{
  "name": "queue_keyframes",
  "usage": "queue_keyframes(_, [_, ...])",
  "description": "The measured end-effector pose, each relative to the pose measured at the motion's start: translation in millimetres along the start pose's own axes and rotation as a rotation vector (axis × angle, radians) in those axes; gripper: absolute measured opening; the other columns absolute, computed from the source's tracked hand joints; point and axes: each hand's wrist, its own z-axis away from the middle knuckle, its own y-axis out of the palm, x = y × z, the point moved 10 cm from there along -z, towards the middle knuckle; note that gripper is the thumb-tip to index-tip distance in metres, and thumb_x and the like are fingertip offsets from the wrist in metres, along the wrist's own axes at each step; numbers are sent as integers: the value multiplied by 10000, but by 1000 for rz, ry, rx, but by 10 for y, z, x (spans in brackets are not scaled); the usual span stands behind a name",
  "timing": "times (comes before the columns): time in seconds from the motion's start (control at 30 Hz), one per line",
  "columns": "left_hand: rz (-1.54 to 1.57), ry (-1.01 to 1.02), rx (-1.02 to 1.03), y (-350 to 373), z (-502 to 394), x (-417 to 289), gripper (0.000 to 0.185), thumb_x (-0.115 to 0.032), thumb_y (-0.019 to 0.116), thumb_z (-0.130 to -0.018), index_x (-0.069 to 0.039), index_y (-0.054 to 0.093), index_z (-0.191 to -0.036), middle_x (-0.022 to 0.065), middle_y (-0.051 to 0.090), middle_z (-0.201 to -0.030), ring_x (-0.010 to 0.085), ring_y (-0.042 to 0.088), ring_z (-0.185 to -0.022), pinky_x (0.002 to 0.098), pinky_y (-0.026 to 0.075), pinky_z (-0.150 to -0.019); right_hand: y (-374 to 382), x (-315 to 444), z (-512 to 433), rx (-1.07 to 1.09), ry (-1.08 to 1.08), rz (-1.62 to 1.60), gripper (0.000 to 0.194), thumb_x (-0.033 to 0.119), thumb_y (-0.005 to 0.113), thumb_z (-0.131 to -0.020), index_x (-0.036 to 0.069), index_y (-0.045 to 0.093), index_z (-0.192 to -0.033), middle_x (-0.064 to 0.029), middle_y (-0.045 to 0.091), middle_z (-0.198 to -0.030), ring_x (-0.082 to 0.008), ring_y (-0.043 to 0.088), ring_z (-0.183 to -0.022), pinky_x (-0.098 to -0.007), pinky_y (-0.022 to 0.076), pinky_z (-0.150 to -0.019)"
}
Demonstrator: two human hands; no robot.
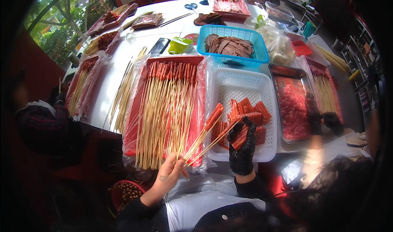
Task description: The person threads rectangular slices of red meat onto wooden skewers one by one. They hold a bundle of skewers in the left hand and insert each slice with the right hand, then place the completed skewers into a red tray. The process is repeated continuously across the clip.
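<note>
My bare left hand (pixel 172 170) is closed around the lower ends of several thin bamboo skewers (pixel 199 140), over the near edge of a red tray. Strips of red meat (pixel 214 116) sit on the tips of some of them. In a black glove, my right hand (pixel 244 149) grips a bundle of red strips (pixel 239 138) at a skewer's tip, above a white plastic basket (pixel 270 149). More red strips (pixel 245 107) lie in that basket. The plastic-lined red tray (pixel 130 133) to the left holds many skewers with red pieces (pixel 172 70) at their far ends.
Behind the white basket stands a blue basket (pixel 262 58) of sliced meat. A metal tray (pixel 273 70) of pink meat is at the right, beside a co-worker's black-gloved hands (pixel 333 123). Loose skewers (pixel 122 103), a phone (pixel 159 45) and scissors (pixel 191 6) lie on the table.
</note>
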Motion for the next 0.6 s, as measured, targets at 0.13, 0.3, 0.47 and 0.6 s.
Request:
queue_keyframes(0.13, [64, 4, 24, 73, -6, 21, 102, -79, 516, -928, -10, 501, -1001, 52, 510, -894, 122, 592, -665, 239, 483, -605, 74, 6, -2, 71, 13, -16, 401, 417, 443, -949, 93, 495, -1179, -36, 564, -895, -145, 537, -763, -300, 446, -679])
queue_keyframes(0.3, [144, 68, -1, 126, -6, -16, 147, 3, 560, -883, -2, 506, -1020, 73, 551, -969, 109, 593, -666, 215, 480, -577, 7, 14, 23, -3, 10, -15, 376, 393, 429, -960, 95, 499, -1178, -33, 563, -910, -148, 540, -798, -302, 452, -717])
queue_keyframes(0.47, [201, -7, -22, 104, 0, 57, 181, 14, 564, -876, 9, 502, -1047, 76, 555, -976, 100, 593, -690, 203, 484, -565, 29, -25, 7, 23, 56, -61, 378, 390, 417, -965, 94, 497, -1185, -30, 559, -917, -144, 536, -818, -297, 447, -746])
queue_keyframes(0.6, [95, 83, -18, 109, -12, -2, 164, 24, 583, -860, 22, 516, -1011, 69, 523, -1002, 104, 594, -711, 216, 506, -573, 21, -49, -7, 57, 65, -79, 383, 389, 409, -968, 91, 490, -1194, -28, 561, -926, -139, 532, -818, -296, 442, -748])
